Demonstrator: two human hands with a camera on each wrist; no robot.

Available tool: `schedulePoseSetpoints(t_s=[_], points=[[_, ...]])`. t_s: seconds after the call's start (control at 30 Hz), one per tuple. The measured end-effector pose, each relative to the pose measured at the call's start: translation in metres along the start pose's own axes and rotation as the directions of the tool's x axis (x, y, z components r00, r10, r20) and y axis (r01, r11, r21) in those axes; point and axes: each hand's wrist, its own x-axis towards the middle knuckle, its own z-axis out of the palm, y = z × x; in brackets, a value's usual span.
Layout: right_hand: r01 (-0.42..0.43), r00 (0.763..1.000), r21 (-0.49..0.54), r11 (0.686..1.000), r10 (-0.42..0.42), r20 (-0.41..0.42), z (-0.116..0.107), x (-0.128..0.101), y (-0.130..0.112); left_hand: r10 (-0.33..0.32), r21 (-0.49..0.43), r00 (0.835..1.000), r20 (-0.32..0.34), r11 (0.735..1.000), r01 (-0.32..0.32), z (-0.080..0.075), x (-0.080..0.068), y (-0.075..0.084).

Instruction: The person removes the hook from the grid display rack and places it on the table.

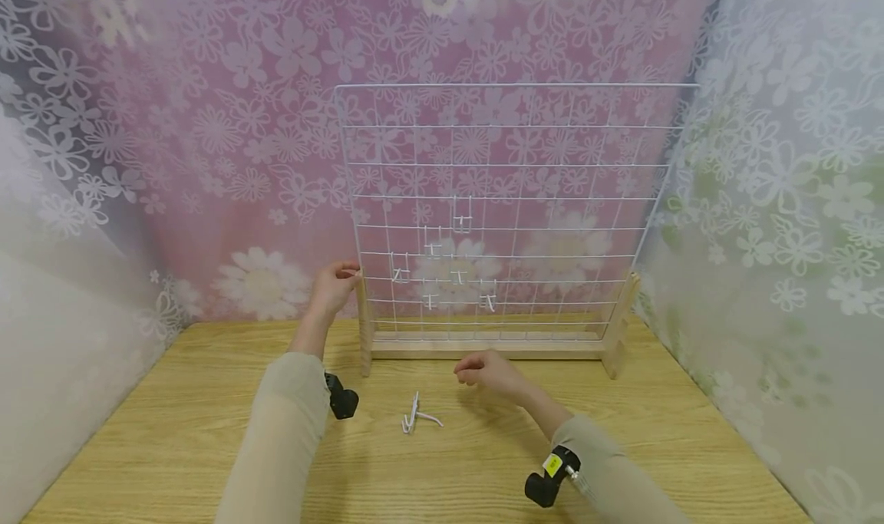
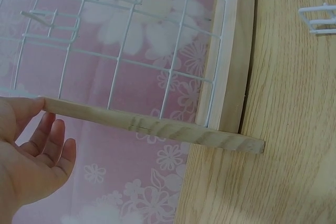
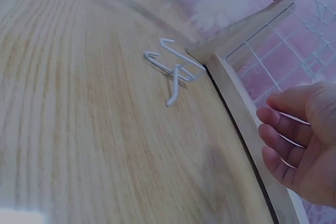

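Observation:
My left hand [image 1: 334, 290] is at the upper end of the left wooden upright [image 2: 157, 127] of a stand. Its thumb and index finger pinch that end, while the other fingers curl loosely beside it. The stand's base bar [image 1: 483, 350] carries a white wire grid panel [image 1: 518, 85]. Over the table, just in front of the base bar, my right hand [image 1: 493, 374] hangs with loosely bent fingers and holds nothing. To its left a loose white wire hook [image 3: 176, 77] lies on the table, its single prong sticking out sideways.
Several white hooks, one of them high up [image 1: 462, 221], hang on the lower left and middle of the grid. The stand stands at the back of the wood-grain table [image 1: 207, 424]. Flower-patterned curtains [image 1: 262, 163] surround it at the back and sides.

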Motion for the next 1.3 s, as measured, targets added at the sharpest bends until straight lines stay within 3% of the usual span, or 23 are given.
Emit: schedulePoseSetpoints(t_s=[0.3, 0.6, 0.9, 1.3], points=[[-0.010, 0.998, 0.023, 1.000, 0.011, -0.067, -0.025, -0.001, 0.000, -0.015, 0.020, 1.000, 0.013, 1.000, 0.015, -0.001, -0.001, 0.002], [-0.057, 0.985, 0.083, 0.995, 0.070, -0.159, -0.046, -0.002, -0.003, 0.005, 0.051, 1.000, -0.025, 0.999, -0.004, 0.002, 0.001, 0.001], [-0.055, 0.953, 0.113, 0.992, 0.086, -0.289, -0.066, 0.005, -0.012, 0.015, 0.059, 0.999, -0.044, 0.998, -0.012, 0.003, 0.003, 0.000], [-0.052, 0.923, 0.163, 0.985, 0.110, -0.370, -0.079, 0.019, -0.020, 0.025, 0.045, 0.999, -0.048, 0.999, -0.023, 0.004, 0.003, -0.002]])
